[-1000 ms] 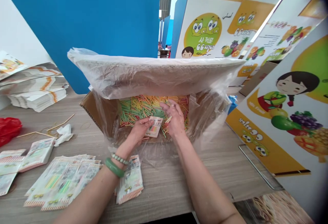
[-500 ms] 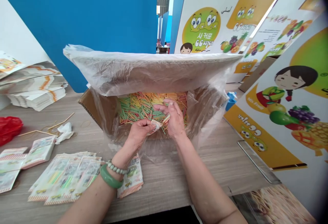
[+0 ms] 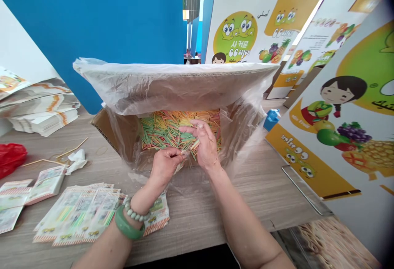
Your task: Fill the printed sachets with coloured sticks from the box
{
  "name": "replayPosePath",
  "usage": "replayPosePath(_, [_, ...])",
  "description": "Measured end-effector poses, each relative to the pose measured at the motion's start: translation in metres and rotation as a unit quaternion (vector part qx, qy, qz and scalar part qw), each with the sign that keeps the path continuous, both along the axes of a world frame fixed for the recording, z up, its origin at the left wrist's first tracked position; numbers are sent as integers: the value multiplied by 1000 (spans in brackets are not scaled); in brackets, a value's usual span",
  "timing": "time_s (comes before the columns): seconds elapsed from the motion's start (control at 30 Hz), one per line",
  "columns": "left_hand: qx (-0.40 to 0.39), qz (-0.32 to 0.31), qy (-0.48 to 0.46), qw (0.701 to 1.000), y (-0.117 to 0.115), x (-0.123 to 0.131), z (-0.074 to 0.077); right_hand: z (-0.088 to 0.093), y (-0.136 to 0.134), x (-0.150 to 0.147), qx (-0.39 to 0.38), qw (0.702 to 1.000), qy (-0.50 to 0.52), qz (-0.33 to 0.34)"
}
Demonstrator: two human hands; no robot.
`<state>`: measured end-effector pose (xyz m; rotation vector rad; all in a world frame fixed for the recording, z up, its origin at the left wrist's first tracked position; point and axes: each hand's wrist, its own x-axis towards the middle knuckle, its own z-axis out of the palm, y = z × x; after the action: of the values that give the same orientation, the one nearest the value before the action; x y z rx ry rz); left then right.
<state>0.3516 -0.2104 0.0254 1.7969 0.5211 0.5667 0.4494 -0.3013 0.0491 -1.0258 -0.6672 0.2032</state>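
Observation:
A cardboard box lined with clear plastic film [image 3: 172, 82] stands open in front of me, with a heap of thin coloured sticks [image 3: 163, 131] in green, yellow, orange and red inside. My left hand [image 3: 166, 162], wearing a green bangle and a beaded bracelet, pinches the edge of a small printed packet [image 3: 185, 154] over the box's near side. Close by on the right, my right hand [image 3: 206, 143] is curled, its fingers partly extended, with a few pale sticks [image 3: 195, 144] against the palm. The packet's lower part is mostly hidden behind my left hand.
Fanned packets with sticks [image 3: 80, 215] lie at the front left, beside banded packet bundles [image 3: 46, 182]. Further left are a red plastic bag [image 3: 10, 160], crumpled tissue [image 3: 76, 161] and stacked flat cartons [image 3: 43, 109]. Large printed cartons [image 3: 344, 117] stand right, near a blue object [image 3: 271, 119].
My left hand has turned slightly, tilting the packet so less of its print shows. Both hands stay close together over the box; the whole view has shifted a little.

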Motion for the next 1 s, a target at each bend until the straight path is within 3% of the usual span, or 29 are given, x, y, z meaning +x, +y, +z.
replayPosePath(0.23, [-4, -27, -7, 1000, -9, -1, 14, 6, -5, -4, 1, 999, -35, 10])
replayPosePath(0.47, [-127, -66, -21, 989, -13, -6, 27, 6, -12, -7, -50, 994, -37, 92])
replayPosePath(0.6, [-175, -84, -16, 981, -12, -10, 28, 2, -12, -3, -23, 990, -10, 138])
replayPosePath(0.77, [-211, -90, -17, 973, -9, -15, 27, 0, -11, -3, -3, 990, -5, 141])
replayPosePath(1.0, [-197, -94, -26, 976, -8, -15, 21, -7, -2, -17, -78, 974, -2, 213])
